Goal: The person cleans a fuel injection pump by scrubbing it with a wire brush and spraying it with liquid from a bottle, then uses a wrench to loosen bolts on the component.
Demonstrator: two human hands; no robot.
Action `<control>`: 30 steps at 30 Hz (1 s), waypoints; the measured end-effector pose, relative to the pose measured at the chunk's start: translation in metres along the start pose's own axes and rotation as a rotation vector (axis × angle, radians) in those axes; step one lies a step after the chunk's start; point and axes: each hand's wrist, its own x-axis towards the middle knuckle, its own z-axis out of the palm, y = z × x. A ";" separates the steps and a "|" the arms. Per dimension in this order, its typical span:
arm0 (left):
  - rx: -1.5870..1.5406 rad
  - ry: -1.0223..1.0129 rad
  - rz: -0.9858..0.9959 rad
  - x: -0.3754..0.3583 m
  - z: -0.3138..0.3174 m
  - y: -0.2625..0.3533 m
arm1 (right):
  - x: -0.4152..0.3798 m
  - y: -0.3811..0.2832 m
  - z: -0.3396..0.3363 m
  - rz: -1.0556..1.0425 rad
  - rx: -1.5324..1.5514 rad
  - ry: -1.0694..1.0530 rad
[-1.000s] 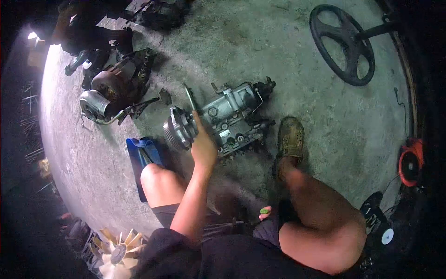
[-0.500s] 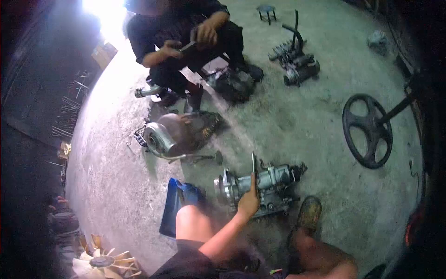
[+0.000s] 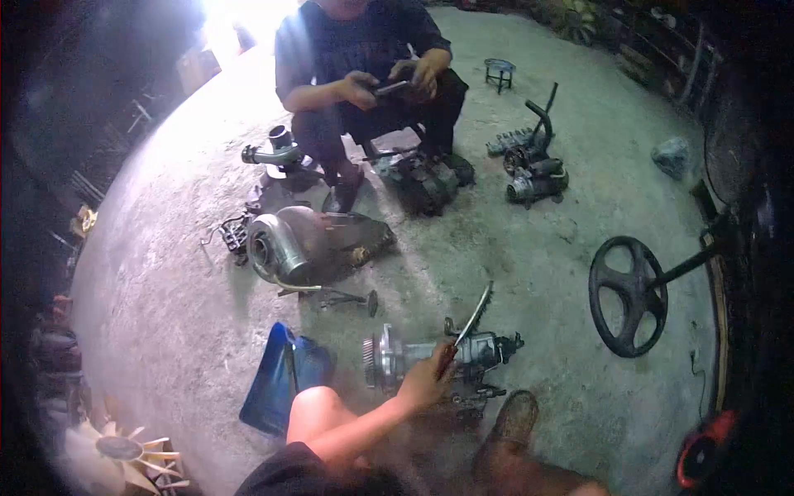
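My left hand [image 3: 426,380] is closed around the brown handle of a wire brush [image 3: 476,312]. The brush's curved, shiny back points up and away, with dark bristles along its right side. Directly beneath it on the concrete lies a silver machine unit [image 3: 405,351] with a toothed gear [image 3: 370,362] at its left end; my hand and the brush overlap its middle. A blue dustpan [image 3: 269,384] rests beside my left knee, a dark stick-like thing inside it. My right hand is out of sight.
Across from me a seated person [image 3: 364,74] holds a dark object in both hands. A turbocharger [image 3: 285,248] and other engine parts [image 3: 533,178] lie on the floor. A steering wheel [image 3: 628,298] stands right, a fan [image 3: 120,450] lower left, a small stool [image 3: 499,70] far back.
My view has shifted, so the floor parts sit lower. The wire brush now leans to the right instead of upright. The other person's hands have come lower and closer together.
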 end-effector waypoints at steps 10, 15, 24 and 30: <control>-0.044 -0.081 -0.022 -0.014 0.037 0.022 | 0.039 -0.141 0.037 -0.507 0.194 -0.656; 0.139 -0.252 0.268 -0.019 0.047 0.039 | 0.052 -0.129 0.067 0.046 0.703 -0.633; 0.112 0.541 -0.081 -0.110 -0.124 0.008 | 0.034 -0.089 -0.015 -0.313 0.083 -0.154; 0.342 0.234 -1.375 -0.445 -0.145 -0.166 | 0.023 -0.042 -0.033 -0.202 0.285 0.087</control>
